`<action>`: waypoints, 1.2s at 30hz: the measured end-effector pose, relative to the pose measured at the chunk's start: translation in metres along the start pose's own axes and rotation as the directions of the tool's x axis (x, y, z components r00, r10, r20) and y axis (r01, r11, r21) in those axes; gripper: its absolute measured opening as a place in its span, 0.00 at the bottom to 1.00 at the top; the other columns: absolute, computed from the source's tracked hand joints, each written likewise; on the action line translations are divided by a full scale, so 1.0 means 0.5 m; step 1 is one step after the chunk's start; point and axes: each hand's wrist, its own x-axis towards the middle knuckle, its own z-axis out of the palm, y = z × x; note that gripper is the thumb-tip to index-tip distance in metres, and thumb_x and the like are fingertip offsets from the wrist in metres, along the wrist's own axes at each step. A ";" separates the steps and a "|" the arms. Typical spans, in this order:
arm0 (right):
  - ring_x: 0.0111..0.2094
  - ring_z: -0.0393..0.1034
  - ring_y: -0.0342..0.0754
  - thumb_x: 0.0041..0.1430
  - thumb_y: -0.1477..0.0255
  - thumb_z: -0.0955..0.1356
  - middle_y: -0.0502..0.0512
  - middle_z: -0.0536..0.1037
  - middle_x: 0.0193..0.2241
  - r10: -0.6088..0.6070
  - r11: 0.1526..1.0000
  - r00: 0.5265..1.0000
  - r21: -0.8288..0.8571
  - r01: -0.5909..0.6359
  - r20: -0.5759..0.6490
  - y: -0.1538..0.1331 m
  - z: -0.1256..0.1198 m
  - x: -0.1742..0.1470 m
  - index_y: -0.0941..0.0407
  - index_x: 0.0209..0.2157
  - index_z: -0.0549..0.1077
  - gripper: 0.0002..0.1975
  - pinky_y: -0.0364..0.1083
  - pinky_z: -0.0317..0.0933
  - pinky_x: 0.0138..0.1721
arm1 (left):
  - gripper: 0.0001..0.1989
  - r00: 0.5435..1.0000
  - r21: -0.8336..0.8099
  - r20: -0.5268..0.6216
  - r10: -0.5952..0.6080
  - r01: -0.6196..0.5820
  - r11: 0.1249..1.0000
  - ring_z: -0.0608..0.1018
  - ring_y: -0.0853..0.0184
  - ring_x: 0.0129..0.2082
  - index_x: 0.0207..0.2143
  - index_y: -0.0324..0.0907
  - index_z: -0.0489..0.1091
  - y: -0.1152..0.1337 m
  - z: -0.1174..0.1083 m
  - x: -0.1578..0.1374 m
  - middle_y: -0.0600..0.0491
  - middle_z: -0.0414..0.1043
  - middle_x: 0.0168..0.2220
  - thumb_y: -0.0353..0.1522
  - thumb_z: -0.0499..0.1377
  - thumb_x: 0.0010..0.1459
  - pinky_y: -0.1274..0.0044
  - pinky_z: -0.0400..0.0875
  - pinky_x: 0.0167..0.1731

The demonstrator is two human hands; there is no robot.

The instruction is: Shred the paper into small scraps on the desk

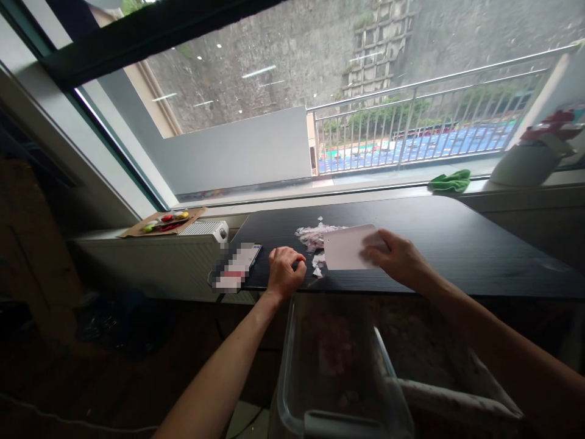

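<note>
My right hand (397,253) grips a flat white card (347,249) by its right end; a small hole shows near the card's upper left corner. The card is tilted over the dark table (411,228), its left edge against a loose heap of torn white and pinkish scraps (311,236). A few more scraps lie nearer the table's front edge, just left of the card. My left hand (286,270) rests curled at the front edge beside these scraps, fingers folded in, with nothing visible in it. Below the edge stands a clear plastic bin (292,366) with pinkish pieces inside.
A phone (240,265), partly blurred out, lies at the table's left end. Beyond it are a radiator (159,262) and cardboard (196,214) with colourful items. On the windowsill lie a green cloth (450,181) and a white pot (525,163).
</note>
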 end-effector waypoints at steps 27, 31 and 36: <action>0.26 0.67 0.47 0.45 0.64 0.66 0.51 0.72 0.25 0.053 0.989 0.992 0.133 -0.068 0.112 0.009 0.015 0.007 0.55 0.29 0.69 0.10 0.46 0.61 0.28 | 0.07 0.999 0.001 0.031 0.028 -0.028 1.000 0.73 0.61 0.44 0.25 0.45 0.73 0.001 -0.003 -0.002 0.53 0.75 0.32 0.28 0.55 0.50 0.64 0.60 0.53; 0.26 0.66 0.47 0.45 0.64 0.66 0.51 0.73 0.25 0.073 0.992 0.994 0.100 -0.081 0.082 0.007 0.010 0.001 0.56 0.31 0.70 0.12 0.46 0.61 0.28 | 0.07 0.999 0.004 0.018 0.038 -0.038 0.999 0.73 0.61 0.44 0.25 0.45 0.73 0.000 -0.001 -0.002 0.53 0.75 0.32 0.28 0.55 0.51 0.64 0.60 0.53; 0.24 0.65 0.46 0.44 0.64 0.66 0.50 0.72 0.22 0.084 0.996 0.992 0.017 -0.085 0.093 0.002 -0.017 -0.017 0.55 0.28 0.70 0.10 0.45 0.59 0.25 | 0.07 0.999 0.002 0.010 0.045 -0.045 0.999 0.73 0.61 0.43 0.25 0.44 0.73 0.000 0.000 -0.003 0.53 0.75 0.32 0.27 0.55 0.50 0.63 0.59 0.54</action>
